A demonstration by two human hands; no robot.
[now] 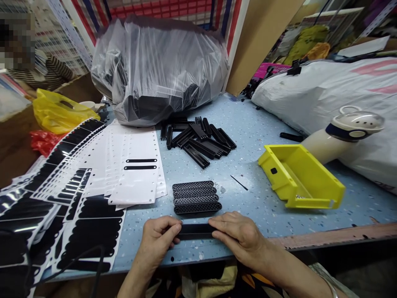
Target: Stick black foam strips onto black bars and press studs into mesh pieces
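Note:
At the table's front edge, my left hand [159, 236] pinches one end of a black plastic strip-shaped piece [197, 231]. My right hand [237, 231] grips the other end between thumb and fingers. The face toward me looks smooth and dark. Just beyond it lie several black lattice-patterned bars [196, 198], side by side in a row. Farther back is a loose heap of similar black pieces [198, 140]. Left of the row, white backing sheets [133, 188] carry two thin black stickers [141, 160]; more sheets with black stickers [97, 225] lie nearer me.
A yellow bin [310, 182] with small metal bits stands at right, before a cream bottle [325, 142]. A thin dark rod [238, 182] lies mid-table. A large filled plastic bag [164, 70] stands behind, a white sack [310, 91] at right. Another person [46, 68] sits at far left.

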